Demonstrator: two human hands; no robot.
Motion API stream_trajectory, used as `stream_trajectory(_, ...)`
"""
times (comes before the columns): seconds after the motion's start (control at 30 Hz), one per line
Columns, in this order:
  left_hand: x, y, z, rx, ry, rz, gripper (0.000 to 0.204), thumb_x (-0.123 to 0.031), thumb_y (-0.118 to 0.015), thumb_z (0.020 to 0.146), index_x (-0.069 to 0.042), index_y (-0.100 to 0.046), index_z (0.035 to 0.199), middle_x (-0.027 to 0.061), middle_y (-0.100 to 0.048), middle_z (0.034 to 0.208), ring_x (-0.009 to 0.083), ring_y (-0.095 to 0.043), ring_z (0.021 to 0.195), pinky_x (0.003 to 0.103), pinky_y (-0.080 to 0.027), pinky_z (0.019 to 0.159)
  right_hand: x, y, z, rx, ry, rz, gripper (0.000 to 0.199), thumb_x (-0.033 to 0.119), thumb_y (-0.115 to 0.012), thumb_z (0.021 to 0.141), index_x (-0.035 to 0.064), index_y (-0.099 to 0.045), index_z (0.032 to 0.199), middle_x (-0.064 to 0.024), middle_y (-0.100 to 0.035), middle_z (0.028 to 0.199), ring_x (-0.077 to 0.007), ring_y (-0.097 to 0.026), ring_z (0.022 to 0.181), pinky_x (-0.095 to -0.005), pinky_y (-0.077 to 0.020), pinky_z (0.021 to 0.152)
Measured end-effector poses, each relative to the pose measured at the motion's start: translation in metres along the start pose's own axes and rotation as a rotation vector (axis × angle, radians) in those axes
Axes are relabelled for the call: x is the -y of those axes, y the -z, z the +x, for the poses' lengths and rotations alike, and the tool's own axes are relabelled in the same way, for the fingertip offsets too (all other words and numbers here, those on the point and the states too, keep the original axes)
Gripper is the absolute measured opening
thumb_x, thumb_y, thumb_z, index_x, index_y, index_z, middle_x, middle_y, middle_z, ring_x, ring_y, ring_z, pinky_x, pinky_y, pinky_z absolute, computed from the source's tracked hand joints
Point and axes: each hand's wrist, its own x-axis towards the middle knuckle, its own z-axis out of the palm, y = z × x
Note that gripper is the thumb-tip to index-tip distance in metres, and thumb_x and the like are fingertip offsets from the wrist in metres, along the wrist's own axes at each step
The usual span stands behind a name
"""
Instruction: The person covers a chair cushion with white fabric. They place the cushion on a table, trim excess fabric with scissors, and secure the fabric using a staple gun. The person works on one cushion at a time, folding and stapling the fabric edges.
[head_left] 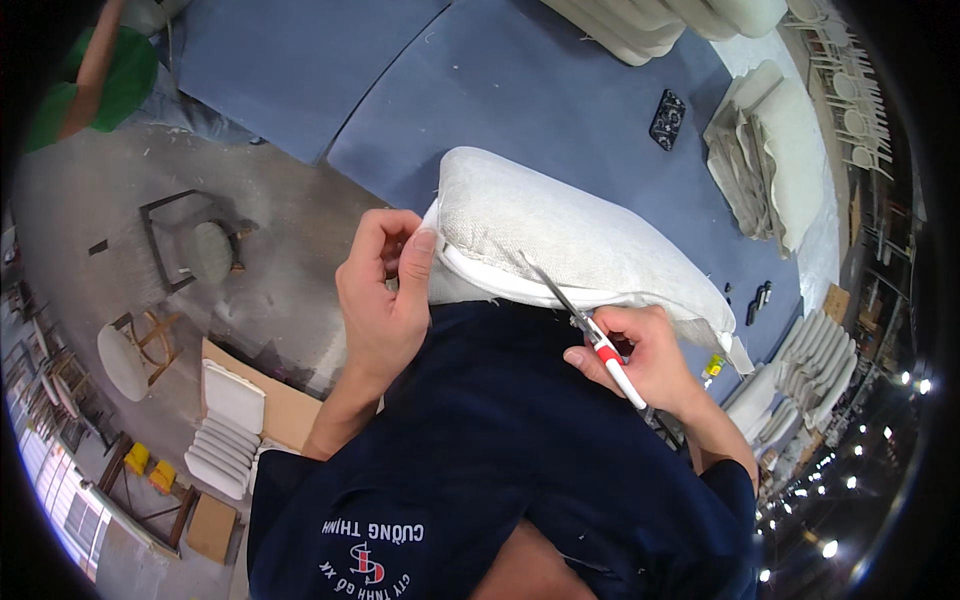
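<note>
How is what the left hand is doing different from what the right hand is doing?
The left hand holds no tool: it pinches the corner of the white cushion with its bare fingers. The right hand grips small snips with a red and white handle, blades pointing at the cushion's seam. The left hand sits at the cushion's end, the right hand along its lower edge. Both are bare.

A big blue work table [560, 90] fills the top of the room. Left of the table is a grey floor [90, 200]. On the floor near the table stands a dark metal chair frame [175, 245], and farther from the table a round wooden stool [135, 350]. Below them lie a stack of white cushions [225, 430] and brown cardboard [285, 410]. On the table's right end are piled white seat pads [775, 160]. Small bright lights [840, 480] shine far right of the table.
</note>
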Motion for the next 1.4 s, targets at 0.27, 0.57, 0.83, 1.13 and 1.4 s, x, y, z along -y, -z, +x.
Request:
stream_trajectory(0.27,-0.004,0.007,-0.001,0.023,-0.563,0.453,0.003,-0.005,-0.064,0.104,-0.003,-0.064,0.106,0.008,-0.061,0.103,0.0214,-0.059,0.093,0.033,-0.049,0.083,-0.017,-0.021,-0.01,-0.211,0.197,-0.05,0.03,0.022,-0.092,0.08,0.0053,-0.067,0.079,-0.009,-0.059,0.06,-0.0213,-0.055,0.051,-0.0323,-0.0425,0.052)
stream_trajectory(0.57,-0.046,0.018,-0.022,-0.121,-0.81,-0.131,0.021,-0.018,-0.044,0.115,-0.003,-0.051,0.126,0.0126,-0.062,0.087,0.0242,-0.063,0.078,0.038,-0.054,0.071,-0.022,-0.031,-0.021,-0.151,0.205,0.07,0.031,0.017,-0.091,0.081,0.0038,-0.064,0.076,-0.009,-0.056,0.06,-0.0207,-0.051,0.05,-0.0327,-0.0414,0.052)
stream_trajectory(0.83,0.041,0.02,-0.033,0.078,0.362,0.172,0.042,-0.032,-0.049,0.114,0.001,-0.061,0.137,0.0075,-0.065,0.118,0.0153,-0.06,0.112,0.03,-0.047,0.1,-0.044,-0.056,-0.04,-0.02,0.203,0.219,0.03,0.018,-0.089,0.084,0.0035,-0.064,0.078,-0.009,-0.056,0.061,-0.0202,-0.05,0.052,-0.033,-0.0421,0.053)
stream_trajectory(1.13,0.078,0.01,0.007,0.586,0.318,0.32,0.054,-0.041,-0.047,0.112,0.0,-0.055,0.147,0.0212,-0.058,0.149,0.0318,-0.054,0.139,0.042,-0.041,0.115,-0.153,-0.16,-0.016,-0.609,0.042,0.227,0.023,0.021,-0.078,0.097,0.0024,-0.067,0.09,-0.0084,-0.065,0.07,-0.0144,-0.059,0.062,-0.0348,-0.0474,0.06)
stream_trajectory(1.4,0.349,0.132,0.016,0.419,0.349,0.97,0.039,-0.035,-0.049,0.11,-0.001,-0.068,0.113,0.0157,-0.074,0.094,0.0351,-0.073,0.088,0.046,-0.056,0.084,-0.218,-0.22,0.029,-0.97,-0.15,0.578,0.027,0.024,-0.066,0.107,-0.0029,-0.065,0.107,-0.0112,-0.076,0.093,-0.0172,-0.074,0.084,-0.0312,-0.0562,0.076)
